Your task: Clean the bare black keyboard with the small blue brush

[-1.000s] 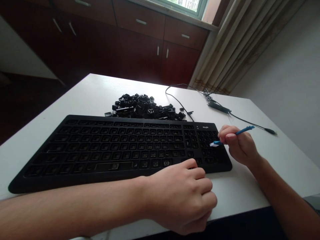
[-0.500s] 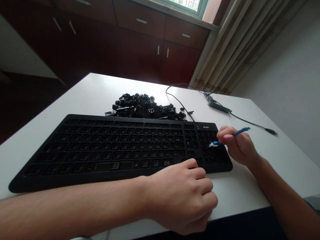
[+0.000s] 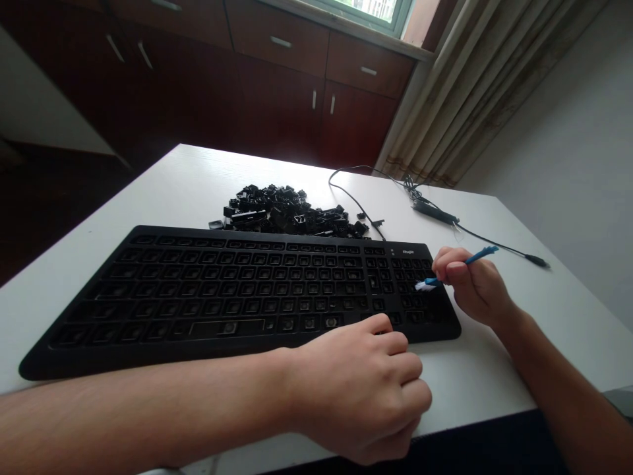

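Observation:
A black keyboard (image 3: pixel 163 356) with its keycaps off lies across the white table, its bare key sockets showing. My right hand (image 3: pixel 469 284) pinches a small blue brush (image 3: pixel 479 255) over the number pad at the keyboard's right end. The brush's white bristles point left, at the sockets. Curled and closed, my left hand (image 3: pixel 366 389) rests against the keyboard's front edge, right of the middle. Its fingertips are turned under, so whatever they may hold is hidden. Behind the keyboard sits a heap of loose black keycaps (image 3: pixel 281 211).
A black cable (image 3: pixel 353 198) runs from the keyboard's back edge to a tied bundle (image 3: pixel 413 188) and a plug (image 3: pixel 537 261) on the right of the white table (image 3: pixel 173 188). Dark red cabinets (image 3: pixel 277 105) and a curtain (image 3: pixel 455 86) stand beyond.
My right hand and the brush have shifted very slightly to the right, still over the number pad. My left hand stays in place on the keyboard's front edge.

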Available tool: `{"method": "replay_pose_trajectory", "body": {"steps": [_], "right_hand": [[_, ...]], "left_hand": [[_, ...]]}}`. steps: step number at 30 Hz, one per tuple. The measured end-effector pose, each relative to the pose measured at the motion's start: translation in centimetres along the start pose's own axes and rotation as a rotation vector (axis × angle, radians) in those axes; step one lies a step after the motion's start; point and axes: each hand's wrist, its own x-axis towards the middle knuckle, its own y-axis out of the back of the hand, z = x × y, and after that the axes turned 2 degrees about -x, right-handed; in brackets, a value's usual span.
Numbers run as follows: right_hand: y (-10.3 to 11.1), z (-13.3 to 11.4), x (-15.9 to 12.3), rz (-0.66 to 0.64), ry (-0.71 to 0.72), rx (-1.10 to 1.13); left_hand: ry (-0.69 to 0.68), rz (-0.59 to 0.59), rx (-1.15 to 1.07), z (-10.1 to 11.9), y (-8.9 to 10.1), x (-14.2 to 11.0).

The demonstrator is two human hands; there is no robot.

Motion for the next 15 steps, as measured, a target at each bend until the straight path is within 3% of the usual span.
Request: {"method": "replay_pose_trajectory", "body": {"steps": [15], "right_hand": [[-0.09, 0.73, -0.32, 0.051, -0.072, 0.006]], "left_hand": [[0.002, -0.01, 0.0, 0.06, 0.1, 0.05]]}}
